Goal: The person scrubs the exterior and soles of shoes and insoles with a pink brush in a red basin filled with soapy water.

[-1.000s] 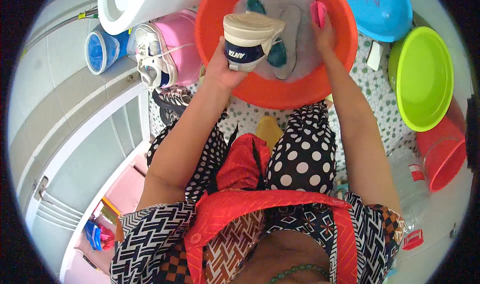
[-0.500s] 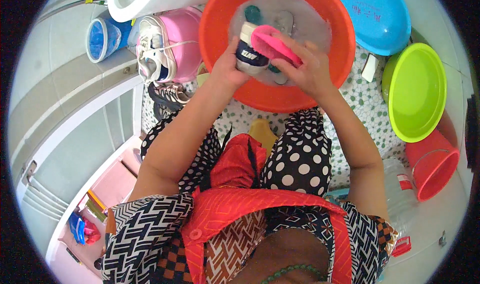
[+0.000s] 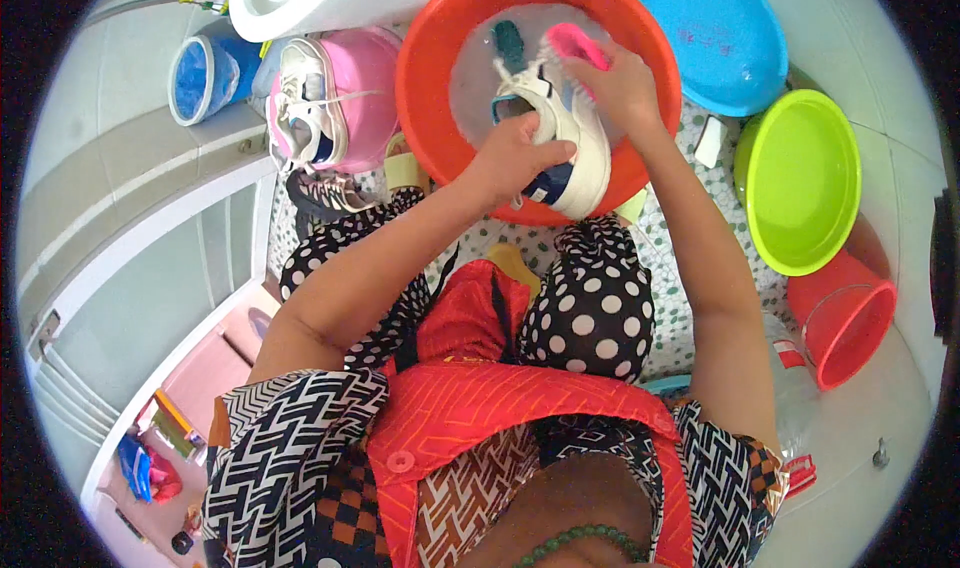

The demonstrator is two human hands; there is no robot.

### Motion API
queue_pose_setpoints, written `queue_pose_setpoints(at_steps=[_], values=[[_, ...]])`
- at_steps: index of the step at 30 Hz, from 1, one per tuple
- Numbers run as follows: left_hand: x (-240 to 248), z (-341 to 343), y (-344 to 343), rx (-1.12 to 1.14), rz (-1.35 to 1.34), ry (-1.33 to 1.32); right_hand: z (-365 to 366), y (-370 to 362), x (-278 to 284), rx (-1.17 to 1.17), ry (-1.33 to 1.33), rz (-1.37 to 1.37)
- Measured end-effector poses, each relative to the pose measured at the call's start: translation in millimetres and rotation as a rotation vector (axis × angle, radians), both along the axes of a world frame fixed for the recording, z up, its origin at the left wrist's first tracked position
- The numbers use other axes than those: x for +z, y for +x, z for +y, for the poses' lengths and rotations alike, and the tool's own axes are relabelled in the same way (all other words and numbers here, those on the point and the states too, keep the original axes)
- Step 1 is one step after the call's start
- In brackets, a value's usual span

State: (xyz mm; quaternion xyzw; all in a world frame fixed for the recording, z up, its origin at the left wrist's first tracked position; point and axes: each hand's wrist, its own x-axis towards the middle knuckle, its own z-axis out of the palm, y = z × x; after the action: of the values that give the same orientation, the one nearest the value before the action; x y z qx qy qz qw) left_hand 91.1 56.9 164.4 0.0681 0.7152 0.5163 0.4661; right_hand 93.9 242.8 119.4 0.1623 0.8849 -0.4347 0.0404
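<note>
My left hand point(image 3: 510, 163) grips a white sneaker point(image 3: 588, 163) with navy patches by its heel and opening, thumb on the outside. The sneaker is tilted above the orange-red basin point(image 3: 425, 88), its toe pointing away from me. Closed round a pink scrubbing brush point(image 3: 573, 43), my right hand point(image 3: 625, 90) is at the sneaker's far right side. Bristles show along the brush's edge; whether they touch the shoe I cannot tell. Cloudy water point(image 3: 470, 73) fills the basin, and a dark green object point(image 3: 509, 44) lies in it beyond the sneaker's toe.
Another white sneaker point(image 3: 308, 98) leans on a pink tub point(image 3: 368, 88) at left, above dark shoes point(image 3: 330, 196). A blue bin point(image 3: 215, 73) stands farther left. At right are a blue basin point(image 3: 725, 43), a green basin point(image 3: 800, 188), a red bucket point(image 3: 850, 318) and a white block point(image 3: 710, 142).
The sneaker has turned from heel-up to showing its side and opening, and sits nearer me. The brush has moved off the heel toward the toe, up and right. The view has shifted slightly.
</note>
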Motion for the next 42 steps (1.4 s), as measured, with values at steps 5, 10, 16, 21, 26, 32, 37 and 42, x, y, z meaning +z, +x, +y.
queue_pose_setpoints(at_steps=[5, 10, 16, 21, 26, 32, 37, 42], values=[[23.6, -10.3, -0.8, -0.431, 0.463, -0.153, 31.6, 14.1, -20.9, -0.329, 0.041, 0.144], [40.1, -28.8, 9.6, -0.022, 0.302, 0.137, 31.4, 38.3, -33.1, -0.747, -1.028, -0.023], [92.8, -40.1, -0.2, 0.349, -0.309, 0.612, -22.9, 34.8, 54.7, -0.407, -1.471, -0.109], [123.6, -38.6, -15.9, 0.606, -0.657, 1.093, -43.8, 14.4, 162.6, -0.583, -1.372, -0.093], [124.0, -44.9, -16.5, 0.454, -0.564, 1.197, -73.9, 3.3, 219.8, -0.58, -1.246, 0.021], [103.2, -54.1, -11.0, 0.464, -0.507, 1.07, -117.6, 7.8, 226.8, -0.683, -1.176, 0.17], [86.0, -50.2, -7.5, 0.36, -0.249, 0.945, -113.1, 11.6, 209.2, -0.632, -1.126, 0.19], [89.6, -55.2, -8.8, 0.35, -0.31, 1.076, -105.9, 6.4, 205.0, -0.674, -1.114, 0.193]])
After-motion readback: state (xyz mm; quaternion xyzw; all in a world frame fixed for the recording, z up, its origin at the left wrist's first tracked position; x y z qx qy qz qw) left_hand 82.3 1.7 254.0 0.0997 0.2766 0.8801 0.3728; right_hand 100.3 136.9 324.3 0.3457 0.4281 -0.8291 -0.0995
